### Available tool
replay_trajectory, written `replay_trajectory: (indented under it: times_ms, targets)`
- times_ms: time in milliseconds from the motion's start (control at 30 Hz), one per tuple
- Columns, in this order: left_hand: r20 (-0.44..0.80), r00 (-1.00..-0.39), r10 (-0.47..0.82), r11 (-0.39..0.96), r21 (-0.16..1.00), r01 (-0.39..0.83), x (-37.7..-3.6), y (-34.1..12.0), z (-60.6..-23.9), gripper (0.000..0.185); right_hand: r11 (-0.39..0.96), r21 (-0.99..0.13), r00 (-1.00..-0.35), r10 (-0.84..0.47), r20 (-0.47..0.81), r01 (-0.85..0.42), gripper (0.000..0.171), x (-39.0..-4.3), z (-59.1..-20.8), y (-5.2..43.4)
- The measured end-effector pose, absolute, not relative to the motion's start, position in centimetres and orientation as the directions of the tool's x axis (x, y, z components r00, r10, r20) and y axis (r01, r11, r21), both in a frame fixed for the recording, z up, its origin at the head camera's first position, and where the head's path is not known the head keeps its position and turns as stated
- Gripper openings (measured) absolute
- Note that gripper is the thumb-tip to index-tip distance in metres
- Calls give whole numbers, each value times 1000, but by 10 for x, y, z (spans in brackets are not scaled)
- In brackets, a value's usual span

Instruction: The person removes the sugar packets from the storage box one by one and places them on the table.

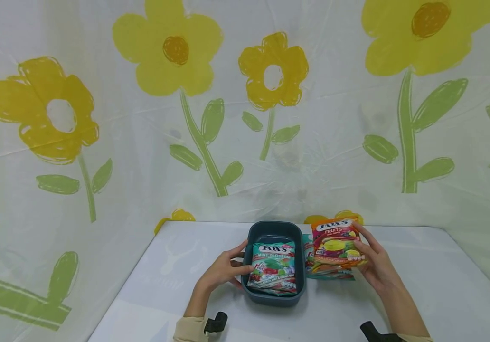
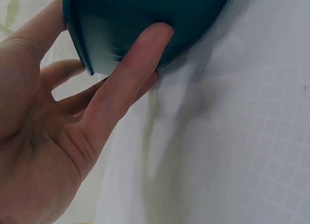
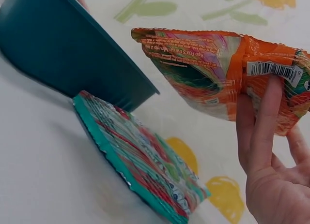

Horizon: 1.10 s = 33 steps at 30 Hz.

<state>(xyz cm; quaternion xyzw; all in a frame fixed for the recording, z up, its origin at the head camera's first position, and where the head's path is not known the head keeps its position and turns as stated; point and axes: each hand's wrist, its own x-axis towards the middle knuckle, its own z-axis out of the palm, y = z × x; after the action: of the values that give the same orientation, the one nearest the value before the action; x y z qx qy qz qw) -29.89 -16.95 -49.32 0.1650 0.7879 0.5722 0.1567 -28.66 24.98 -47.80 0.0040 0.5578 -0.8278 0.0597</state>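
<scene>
A dark teal tub (image 1: 274, 299) stands on the white table, and a green mint candy bag (image 1: 272, 266) lies inside it. My left hand (image 1: 228, 268) grips the tub's left rim, thumb over the edge. In the left wrist view its fingers (image 2: 140, 54) press on the tub's outer wall (image 2: 145, 16). My right hand (image 1: 373, 261) holds an orange fruit candy bag (image 1: 334, 240) by its right side, lifted just right of the tub. In the right wrist view its fingers (image 3: 261, 122) pinch the orange bag (image 3: 208, 69). Under it, another teal-edged candy bag (image 3: 140, 156) lies against the tub (image 3: 63, 45).
The table (image 1: 420, 266) is covered in white plastic sheet. A sheet printed with yellow flowers (image 1: 176, 52) hangs behind and at both sides. The table's back edge runs just behind the tub. Black wrist straps (image 1: 216, 323) show at the bottom.
</scene>
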Motion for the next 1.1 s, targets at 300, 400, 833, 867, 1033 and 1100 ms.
replay_trajectory:
  times_ms: [300, 400, 833, 867, 1033, 1100]
  targets:
    - [-57, -902, 427, 309, 947, 87, -298, -169, -493, 79, -406, -907, -993, -62, -96, 113, 55, -288, -479, 263]
    - [-55, -902, 427, 310, 947, 89, -298, -169, -494, 79, -411, -904, -993, -47, -109, 119, 56, -288, -479, 268]
    - [-56, -898, 436, 309, 947, 91, -299, -170, -493, 79, -408, -907, -994, -11, -106, 101, 54, -281, -482, 290]
    - [-55, -898, 436, 310, 946, 92, -299, -170, -493, 79, -404, -909, -995, -12, -103, 99, 54, -280, -483, 292]
    - [-57, -900, 433, 314, 945, 91, -299, -170, -493, 80, -403, -912, -996, 4, -92, 83, 55, -279, -485, 299]
    - [-57, -900, 432, 313, 945, 90, -299, -170, -493, 80, -403, -911, -996, 9, -92, 80, 56, -279, -486, 301]
